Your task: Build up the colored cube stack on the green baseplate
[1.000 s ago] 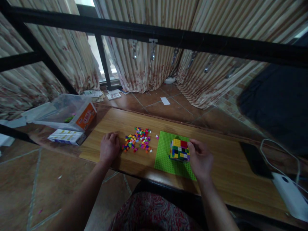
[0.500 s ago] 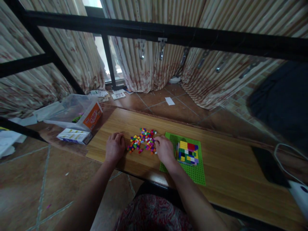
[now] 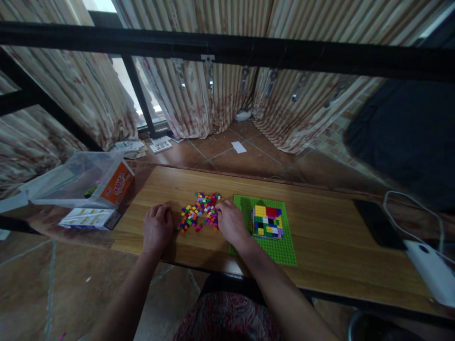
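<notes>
A pile of small coloured bricks [image 3: 199,213] lies on the wooden table [image 3: 330,237]. My left hand [image 3: 157,228] rests on the table just left of the pile, its fingers curled under. At the pile's right edge sits my right hand [image 3: 231,223], fingers bent down onto the bricks; I cannot see whether it holds one. To its right lies a green baseplate [image 3: 282,246] bearing a multicoloured brick block [image 3: 267,220].
A clear plastic box with an orange label [image 3: 88,180] and a white carton [image 3: 87,219] sit at the left. A black phone [image 3: 377,228], a white device [image 3: 432,270] and cable lie at the right. A black bar crosses overhead.
My right hand left the brick block on the baseplate and moved left to the loose brick pile. My left hand stayed put. The camera view shifted slightly.
</notes>
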Demonstrator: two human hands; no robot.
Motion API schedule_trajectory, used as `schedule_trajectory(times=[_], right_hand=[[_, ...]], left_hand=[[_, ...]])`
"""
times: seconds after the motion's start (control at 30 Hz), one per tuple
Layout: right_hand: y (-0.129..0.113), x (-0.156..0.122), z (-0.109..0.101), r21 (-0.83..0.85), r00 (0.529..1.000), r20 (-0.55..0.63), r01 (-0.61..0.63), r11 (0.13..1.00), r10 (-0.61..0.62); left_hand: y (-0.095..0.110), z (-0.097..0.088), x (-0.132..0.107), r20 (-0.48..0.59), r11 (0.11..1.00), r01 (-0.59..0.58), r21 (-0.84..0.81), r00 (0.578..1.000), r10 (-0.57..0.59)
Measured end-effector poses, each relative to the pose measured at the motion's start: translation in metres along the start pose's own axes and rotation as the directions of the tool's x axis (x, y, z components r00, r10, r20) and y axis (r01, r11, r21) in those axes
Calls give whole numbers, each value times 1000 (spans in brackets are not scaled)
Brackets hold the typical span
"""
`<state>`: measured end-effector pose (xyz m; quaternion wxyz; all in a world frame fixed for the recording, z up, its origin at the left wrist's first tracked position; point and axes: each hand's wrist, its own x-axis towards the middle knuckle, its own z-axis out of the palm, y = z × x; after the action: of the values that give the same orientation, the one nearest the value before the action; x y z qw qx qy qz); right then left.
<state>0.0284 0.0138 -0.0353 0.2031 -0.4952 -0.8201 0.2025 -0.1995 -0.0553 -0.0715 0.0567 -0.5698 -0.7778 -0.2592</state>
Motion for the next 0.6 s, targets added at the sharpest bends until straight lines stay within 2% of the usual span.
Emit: schedule_trajectory(times=[0.13, 0.23, 0.33, 0.4, 0.5, 0.6], right_hand=[[-8, -29, -32, 185, 992, -123, 54, 981, -31], [-2, -55, -60, 329, 972, -236, 67, 942, 13], [23, -78, -79, 401, 934, -337, 28, 916, 119], [48, -89, -84, 431, 888, -402, -31, 902, 223], [82, -97, -86, 486, 809, -455, -124, 865, 372], [103, -95, -83, 540, 752, -472, -166, 825, 460]], left_hand=[[1, -1, 0, 2, 1000, -1, 9, 1000, 1], [1, -1, 1, 1, 1000, -6, 13, 1000, 6], [-1, 0, 1, -5, 1000, -13, 13, 1000, 13], [-2, 0, 1, -5, 999, -22, 23, 1000, 22], [-2, 1, 2, -5, 999, -39, 38, 999, 40], [-2, 1, 3, -13, 998, -54, 45, 998, 54]])
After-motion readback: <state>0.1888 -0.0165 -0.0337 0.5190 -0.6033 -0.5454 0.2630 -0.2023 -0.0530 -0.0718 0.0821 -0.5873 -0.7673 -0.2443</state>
